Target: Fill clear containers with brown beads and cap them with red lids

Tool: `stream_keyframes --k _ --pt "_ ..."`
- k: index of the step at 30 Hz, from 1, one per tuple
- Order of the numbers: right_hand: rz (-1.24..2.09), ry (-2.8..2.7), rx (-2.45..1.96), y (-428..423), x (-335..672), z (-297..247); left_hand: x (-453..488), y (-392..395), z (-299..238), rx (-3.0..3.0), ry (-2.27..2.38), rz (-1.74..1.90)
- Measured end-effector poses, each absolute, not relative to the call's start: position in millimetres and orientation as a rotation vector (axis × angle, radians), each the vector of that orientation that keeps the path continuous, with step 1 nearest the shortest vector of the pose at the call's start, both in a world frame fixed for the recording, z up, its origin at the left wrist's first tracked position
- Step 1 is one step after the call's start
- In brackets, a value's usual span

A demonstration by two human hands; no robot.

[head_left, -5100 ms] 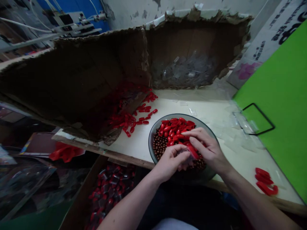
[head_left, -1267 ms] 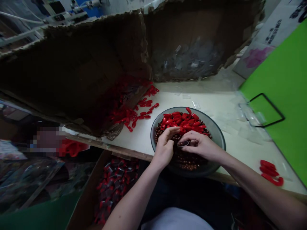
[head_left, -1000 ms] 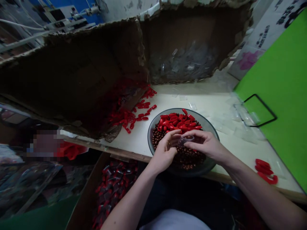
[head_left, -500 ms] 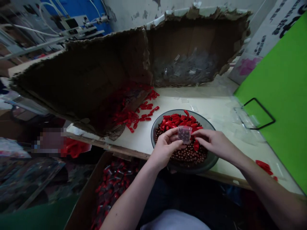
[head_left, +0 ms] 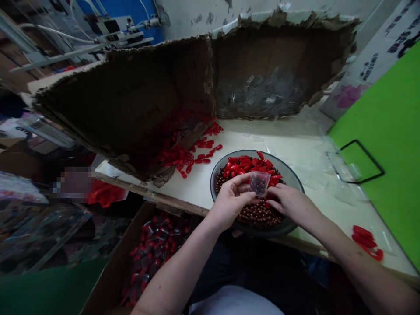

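Note:
Over a wide grey bowl (head_left: 294, 179), my left hand (head_left: 232, 199) grips a small clear plastic cup (head_left: 260, 183) with dark round balls inside. Fingers and thumb press on the cup's left side. Just to its right is my right hand (head_left: 293, 202), fingers curled and thumb below, with a red plastic piece partly showing between them. Most of that piece is hidden. The bowl holds many shiny brown balls (head_left: 259, 216), with a heap of glossy red plastic pieces (head_left: 244, 165) on top at the back.
A torn cardboard box (head_left: 138, 87) on the left spills red pieces (head_left: 183, 159) onto the white table (head_left: 197, 192). Clear cups (head_left: 271, 94) lie in the box's back part. Below left, a carton holds red-and-clear filled items (head_left: 154, 245). A green panel (head_left: 387, 131) stands right.
The view has shifted a little, so the scene sits farther right. My right fingers have closed in beside the cup, and the red piece near them is now more covered.

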State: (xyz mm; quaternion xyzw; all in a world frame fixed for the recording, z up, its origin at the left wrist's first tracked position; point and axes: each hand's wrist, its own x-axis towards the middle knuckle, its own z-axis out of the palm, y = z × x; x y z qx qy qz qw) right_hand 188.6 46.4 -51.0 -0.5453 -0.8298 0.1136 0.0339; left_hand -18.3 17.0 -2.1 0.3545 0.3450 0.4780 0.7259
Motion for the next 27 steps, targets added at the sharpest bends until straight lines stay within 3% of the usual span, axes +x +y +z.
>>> stream_keyframes --k 10,18,24,27 --pt "0.959 -2.495 -1.162 42.5 152.6 -58.8 -17.0 24.0 -9.2 0.808 0.748 1.065" --pt "0.958 -2.348 -1.295 45.3 165.2 -43.7 -21.3 27.7 -13.4 0.760 0.778 1.076" --pt "0.783 -1.659 -1.374 43.0 174.1 -9.0 -20.9 26.8 -19.4 0.798 0.857 1.031" --pt "0.747 -1.660 -1.286 42.3 168.5 0.5 -16.8 25.2 -20.8 0.816 0.841 1.012"
